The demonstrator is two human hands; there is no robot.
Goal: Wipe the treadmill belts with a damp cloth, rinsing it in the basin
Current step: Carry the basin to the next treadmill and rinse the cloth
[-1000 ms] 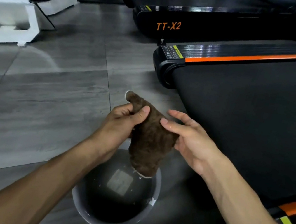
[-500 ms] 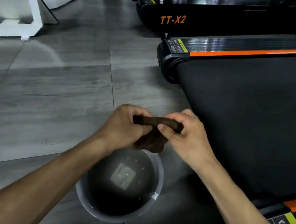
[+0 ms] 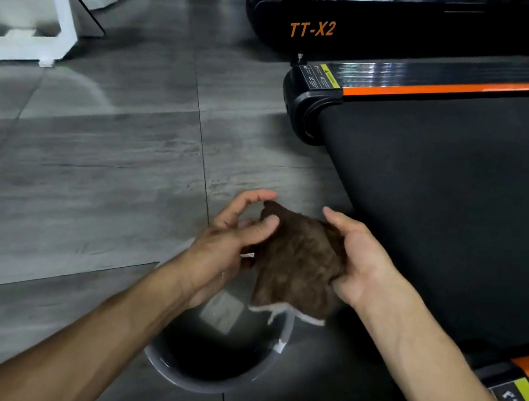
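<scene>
Hands are holding a brown fuzzy cloth [image 3: 295, 260] above a round grey plastic basin [image 3: 193, 379] sitting on grey floor tiles [image 3: 90, 155]: left hand [image 3: 228, 243] is pinching its edge, fingers curled; right hand [image 3: 361, 260] is gripping the other side. Black treadmill belt [image 3: 447, 194] is lying just right; white foam blocks [image 3: 19, 9] are standing well apart, far left.

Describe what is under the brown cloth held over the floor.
Below the brown cloth sits a grey basin holding water with a pale reflection. Its far rim and part of the water are covered by the cloth and left hand.
</scene>
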